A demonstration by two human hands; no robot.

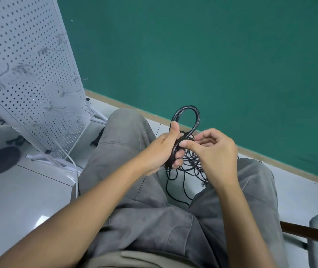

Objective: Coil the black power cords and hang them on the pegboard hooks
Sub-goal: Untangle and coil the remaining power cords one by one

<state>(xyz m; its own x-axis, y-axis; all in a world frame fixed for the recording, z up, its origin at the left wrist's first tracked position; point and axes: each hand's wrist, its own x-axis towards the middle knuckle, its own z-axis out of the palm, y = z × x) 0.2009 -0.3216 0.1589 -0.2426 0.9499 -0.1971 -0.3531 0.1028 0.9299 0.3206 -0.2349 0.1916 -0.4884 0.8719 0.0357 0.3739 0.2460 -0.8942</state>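
A black power cord (194, 120) is gathered into a small coil, its loop rising above my left hand (166, 147), which grips the bundle at its middle. My right hand (215, 151) pinches a strand of the same cord right beside the left thumb. Below both hands a tangle of loose black cord (190, 166) lies on the floor between my knees. The white pegboard (25, 68) leans at the upper left, with several thin metal hooks on it; no cord hangs on the visible part.
I sit with grey-trousered legs (127, 151) apart over a pale tiled floor (19, 200). A green wall (212, 55) with a brown skirting runs behind. A white cable (71, 161) trails by the pegboard's foot. A chair arm (312, 233) shows at lower right.
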